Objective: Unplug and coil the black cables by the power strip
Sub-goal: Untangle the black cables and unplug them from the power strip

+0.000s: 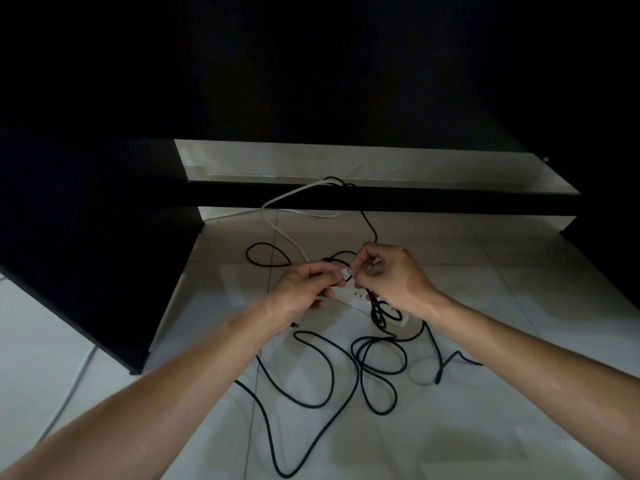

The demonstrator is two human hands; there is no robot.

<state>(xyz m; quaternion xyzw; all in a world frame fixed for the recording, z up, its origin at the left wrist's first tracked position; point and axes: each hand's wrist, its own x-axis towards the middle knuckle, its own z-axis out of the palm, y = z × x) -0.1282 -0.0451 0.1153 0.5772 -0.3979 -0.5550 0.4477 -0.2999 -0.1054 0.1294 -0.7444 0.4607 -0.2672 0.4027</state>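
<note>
A small white piece (345, 271) is pinched between the fingertips of the left hand (306, 289) and the fingertips of the right hand (391, 275), which meet above the middle of the scene. The fingers of both hands are curled narrowly, thumb against forefinger; what exactly the white piece is cannot be told. A black cable (375, 308) is seen running down from just beneath the right fingertips, across the white power strip (360, 301), which lies on the floor directly under the two hands. Whether this cable is gripped by the right fingers or only passes behind them cannot be told.

Nearer the camera, loose loops of black cables (377, 362) are spread over the pale tiled floor (485, 427), overlapping each other below the strip, and one long strand is trailed down toward the bottom edge. Another black loop (268, 254) is laid beyond the left hand. A white cord (277, 216) is curved from behind the hands up to a dark horizontal bar (415, 200). A dark panel (86, 254) is seen at the left.
</note>
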